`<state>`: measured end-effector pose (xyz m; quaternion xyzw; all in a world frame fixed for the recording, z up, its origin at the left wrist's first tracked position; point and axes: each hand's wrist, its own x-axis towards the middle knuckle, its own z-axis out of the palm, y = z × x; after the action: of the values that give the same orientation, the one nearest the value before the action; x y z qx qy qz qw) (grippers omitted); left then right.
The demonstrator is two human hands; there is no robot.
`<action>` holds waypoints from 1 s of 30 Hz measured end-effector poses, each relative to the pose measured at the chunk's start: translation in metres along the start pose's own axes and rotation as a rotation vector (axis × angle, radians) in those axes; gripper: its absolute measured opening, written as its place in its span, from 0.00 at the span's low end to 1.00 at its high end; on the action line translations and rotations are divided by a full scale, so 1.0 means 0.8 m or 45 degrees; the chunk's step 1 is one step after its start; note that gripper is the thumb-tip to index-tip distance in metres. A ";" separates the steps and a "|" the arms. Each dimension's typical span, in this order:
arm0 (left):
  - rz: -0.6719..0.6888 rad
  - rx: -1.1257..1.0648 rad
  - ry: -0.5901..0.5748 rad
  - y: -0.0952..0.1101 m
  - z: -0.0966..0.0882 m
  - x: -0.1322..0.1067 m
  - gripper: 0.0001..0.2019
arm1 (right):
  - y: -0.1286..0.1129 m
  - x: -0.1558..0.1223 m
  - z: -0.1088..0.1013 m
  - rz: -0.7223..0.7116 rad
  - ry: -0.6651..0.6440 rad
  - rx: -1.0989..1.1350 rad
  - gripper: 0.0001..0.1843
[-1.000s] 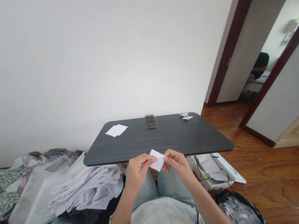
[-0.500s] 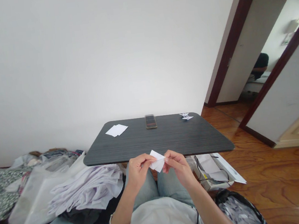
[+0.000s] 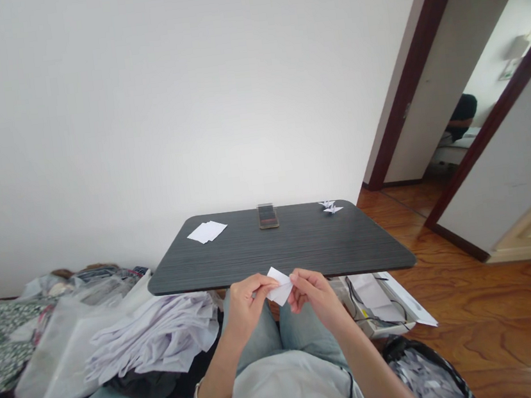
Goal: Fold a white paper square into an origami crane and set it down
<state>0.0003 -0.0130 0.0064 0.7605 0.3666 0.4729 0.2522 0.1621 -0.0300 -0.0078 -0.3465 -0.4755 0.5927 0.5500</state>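
A small folded piece of white paper [image 3: 279, 287] is pinched between both my hands, just in front of the near edge of the dark table [image 3: 301, 253] and above my lap. My left hand [image 3: 246, 306] grips its left side with thumb and fingertips closed. Fingers of my right hand [image 3: 313, 296] are closed on its right side. On the far side of the table lie white paper sheets [image 3: 207, 231], a phone [image 3: 267, 215] and two small folded paper cranes [image 3: 330, 206].
Heaps of clothes and a plastic bag [image 3: 92, 330] lie on the floor to the left. A box with papers and cables [image 3: 380, 304] sits under the table's right side. A dark bag [image 3: 425, 373] is at lower right. An open doorway [image 3: 469, 122] is at right.
My hands have hardly moved. The paper looks slightly smaller and more folded between my fingertips, and my right hand's fingers have shifted a little along its edge.
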 end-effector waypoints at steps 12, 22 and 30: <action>-0.017 -0.077 -0.064 -0.002 -0.001 0.000 0.10 | -0.003 -0.002 -0.005 0.028 -0.012 -0.114 0.18; -0.257 -0.406 0.008 -0.005 0.010 0.000 0.09 | -0.003 -0.003 0.001 -0.166 0.093 -0.250 0.17; -0.355 -0.648 -0.039 -0.002 0.016 0.003 0.10 | 0.009 0.005 -0.005 -0.213 0.093 -0.325 0.15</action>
<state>0.0122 -0.0106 0.0012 0.6221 0.3333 0.4990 0.5028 0.1633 -0.0249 -0.0154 -0.3943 -0.5539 0.4666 0.5657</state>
